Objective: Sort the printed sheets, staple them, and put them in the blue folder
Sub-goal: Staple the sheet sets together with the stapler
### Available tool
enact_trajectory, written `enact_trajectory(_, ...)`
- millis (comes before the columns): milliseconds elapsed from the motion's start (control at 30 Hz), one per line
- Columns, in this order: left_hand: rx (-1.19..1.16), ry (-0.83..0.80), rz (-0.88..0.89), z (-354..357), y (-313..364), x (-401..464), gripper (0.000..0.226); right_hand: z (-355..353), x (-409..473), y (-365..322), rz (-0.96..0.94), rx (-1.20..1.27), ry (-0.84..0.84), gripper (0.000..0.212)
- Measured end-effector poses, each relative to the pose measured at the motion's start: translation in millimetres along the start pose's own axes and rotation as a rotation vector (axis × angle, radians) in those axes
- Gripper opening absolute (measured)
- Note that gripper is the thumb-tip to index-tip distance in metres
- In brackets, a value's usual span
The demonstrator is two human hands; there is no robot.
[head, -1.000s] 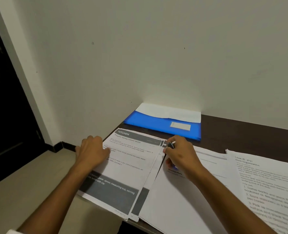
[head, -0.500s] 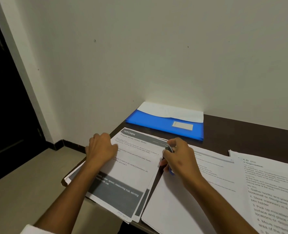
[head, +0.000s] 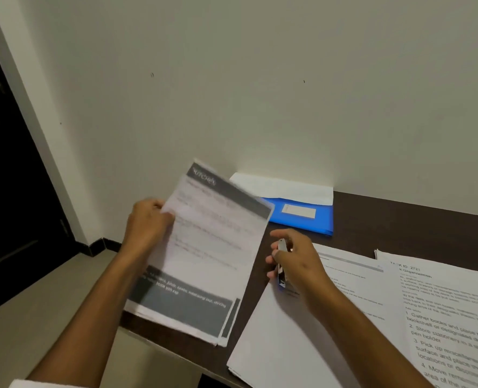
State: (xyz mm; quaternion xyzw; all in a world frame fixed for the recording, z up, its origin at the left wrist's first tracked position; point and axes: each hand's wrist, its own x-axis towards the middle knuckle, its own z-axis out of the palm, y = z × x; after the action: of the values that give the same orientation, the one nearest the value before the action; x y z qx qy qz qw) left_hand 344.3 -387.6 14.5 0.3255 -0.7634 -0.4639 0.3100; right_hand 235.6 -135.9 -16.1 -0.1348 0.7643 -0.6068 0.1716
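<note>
Stapled kitchen sheets (head: 204,247) blurred, grey-banded, lifted off tabletop (head: 400,219) | left hand (head: 148,222) fingers pinch left edge | right hand (head: 296,259) fingers curled round stapler (head: 282,264) | blue folder (head: 302,217) at wall behind | dark strip between paper stacks (head: 302,345).

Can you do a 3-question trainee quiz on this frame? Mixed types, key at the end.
1. True or false: the left hand grips the Kitchen sheets by their left edge.
2. What does the right hand hold? A) pen B) stapler C) nothing
3. Fill in: the blue folder lies on the dark table against the ____.

Key: 1 true; 2 B; 3 wall.
</note>
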Motion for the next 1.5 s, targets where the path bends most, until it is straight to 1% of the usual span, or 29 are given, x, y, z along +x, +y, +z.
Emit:
enact_trajectory(33,-0.08,0.038,0.061,-7,12,-4,0.006,-1,-2,-5,-0.041,-0.001,-0.006,0.025)
enact_trajectory(100,-0.222,0.107,0.162,-22,37,-9,0.013,-1,-9,-23,-0.136,-0.039,-0.021,0.018)
enact_trajectory(167,-0.324,0.167,0.236,-34,55,-8,0.018,2,-15,-46,-0.216,-0.084,-0.033,0.031)
enact_trajectory(200,-0.369,0.183,0.259,-38,62,-7,0.02,4,-17,-56,-0.269,-0.125,-0.032,0.035)
enact_trajectory(300,-0.505,0.197,0.292,-41,72,-5,0.022,12,-28,-74,-0.469,-0.262,-0.013,0.034)
enact_trajectory(367,-0.528,0.196,0.305,-38,66,-8,0.023,17,-33,-76,-0.521,-0.309,0.005,0.032)
enact_trajectory(400,-0.528,0.187,0.292,-34,58,-10,0.024,20,-35,-73,-0.519,-0.332,-0.001,0.027)
enact_trajectory(467,-0.53,0.139,0.231,-24,40,-16,0.024,25,-37,-65,-0.476,-0.406,-0.033,0.016)
enact_trajectory(500,-0.523,0.108,0.199,-19,32,-19,0.025,28,-38,-60,-0.456,-0.44,-0.046,0.014)
enact_trajectory(567,-0.47,0.079,0.161,-12,22,-23,0.026,29,-38,-53,-0.438,-0.448,-0.052,0.017)
enact_trajectory(667,-0.4,0.057,0.192,-18,34,-22,0.026,22,-37,-57,-0.414,-0.358,-0.048,0.021)
enact_trajectory(733,-0.306,-0.013,0.213,-28,48,-14,0.027,15,-38,-62,-0.322,-0.23,-0.063,0.021)
enact_trajectory(800,-0.219,-0.095,0.156,-32,57,-1,0.027,9,-43,-60,-0.177,-0.106,-0.109,0.022)
enact_trajectory(900,-0.29,-0.183,-0.007,-19,55,18,0.022,9,-51,-45,-0.018,-0.109,-0.184,0.026)
enact_trajectory(1000,-0.134,-0.283,-0.075,4,38,26,0.025,13,-52,-25,0.061,-0.115,-0.174,0.026)
enact_trajectory(1067,-0.088,-0.321,-0.101,18,23,28,0.02,12,-52,-15,0.083,-0.125,-0.163,0.026)
enact_trajectory(1167,-0.141,-0.341,-0.117,33,7,32,0.013,11,-52,-4,0.075,-0.168,-0.175,0.026)
enact_trajectory(1300,-0.167,-0.353,-0.102,47,2,40,0.013,9,-53,1,0.053,-0.25,-0.196,0.028)
enact_trajectory(1367,-0.186,-0.375,-0.087,50,2,46,0.022,9,-54,2,0.036,-0.263,-0.211,0.026)
enact_trajectory(1500,-0.211,-0.528,-0.052,52,-3,60,0.055,10,-51,1,0.073,-0.258,-0.235,0.022)
